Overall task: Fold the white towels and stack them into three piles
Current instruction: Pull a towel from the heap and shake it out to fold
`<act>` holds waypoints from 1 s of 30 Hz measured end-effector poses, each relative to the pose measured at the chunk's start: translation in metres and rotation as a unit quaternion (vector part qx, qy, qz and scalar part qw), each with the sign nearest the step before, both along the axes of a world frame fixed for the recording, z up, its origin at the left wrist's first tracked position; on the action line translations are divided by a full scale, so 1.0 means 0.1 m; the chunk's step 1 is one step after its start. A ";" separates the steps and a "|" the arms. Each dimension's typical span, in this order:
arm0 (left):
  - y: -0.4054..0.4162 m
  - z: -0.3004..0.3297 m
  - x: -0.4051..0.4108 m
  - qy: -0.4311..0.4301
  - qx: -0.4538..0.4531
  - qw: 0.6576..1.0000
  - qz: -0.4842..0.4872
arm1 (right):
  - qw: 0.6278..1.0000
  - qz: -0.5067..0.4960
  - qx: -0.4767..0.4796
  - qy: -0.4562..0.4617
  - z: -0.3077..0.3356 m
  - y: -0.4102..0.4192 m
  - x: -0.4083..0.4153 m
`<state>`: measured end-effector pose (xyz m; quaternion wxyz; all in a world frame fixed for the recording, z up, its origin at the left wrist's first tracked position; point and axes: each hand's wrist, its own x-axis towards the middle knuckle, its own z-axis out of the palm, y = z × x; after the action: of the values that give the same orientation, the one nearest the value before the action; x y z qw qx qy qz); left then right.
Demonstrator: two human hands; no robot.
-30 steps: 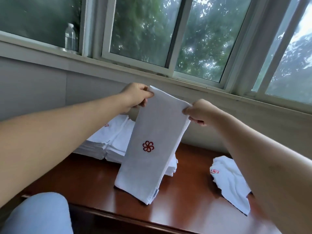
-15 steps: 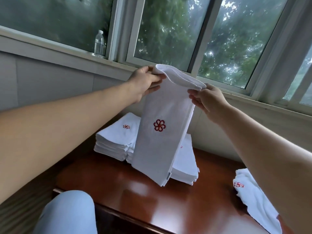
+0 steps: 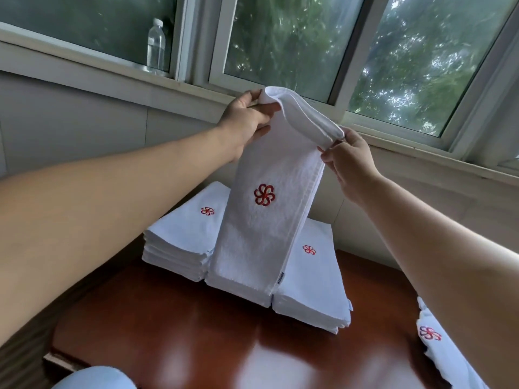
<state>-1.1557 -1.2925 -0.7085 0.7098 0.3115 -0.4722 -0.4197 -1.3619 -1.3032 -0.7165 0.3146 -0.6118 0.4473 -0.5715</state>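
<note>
Fingers of the left hand [image 3: 247, 119] pinch one top corner of the folded towel [image 3: 261, 220], and the right hand [image 3: 348, 161] pinches the other corner, so the upper edge droops over between them in a soft roll. Both grips are clamped on cloth, no slack fingers showing. The towel hangs long and narrow, red flower emblem [image 3: 264, 194] facing the camera, its bottom hem just down on the middle pile [image 3: 238, 290].

Out from there, that middle pile sits at the back of the wooden table [image 3: 168, 332], flanked by the left pile [image 3: 182, 240] and the right pile [image 3: 314, 284], the three touching side by side near the wall. So three stacks are already standing, and this towel looks one fold short of joining them, by my reading.

At the table's right edge, one more white towel [image 3: 441, 352] lies rumpled and unfolded, so work remains. How many more wait beyond the frame, I cannot tell. A water bottle [image 3: 156, 46] stands on the window sill [image 3: 84, 57].
</note>
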 end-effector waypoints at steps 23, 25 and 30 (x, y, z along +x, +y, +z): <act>-3.56 -2.63 -0.15 -0.303 0.225 0.926 0.008 | 0.973 -0.045 0.226 0.020 -2.60 -3.35 -0.02; -3.57 -2.72 -0.16 -0.345 0.205 0.916 0.000 | 0.975 -0.056 0.208 0.048 -2.73 -3.36 -0.03; -3.10 -2.66 -0.12 -0.512 0.171 0.842 0.000 | 0.969 -0.011 0.185 0.166 -2.61 -2.96 -0.07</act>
<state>-1.1681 -1.6027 -0.9744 0.3024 0.5988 -0.6889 -0.2746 -1.3687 -1.5990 -0.9774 0.3378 -0.6242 0.5977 -0.3728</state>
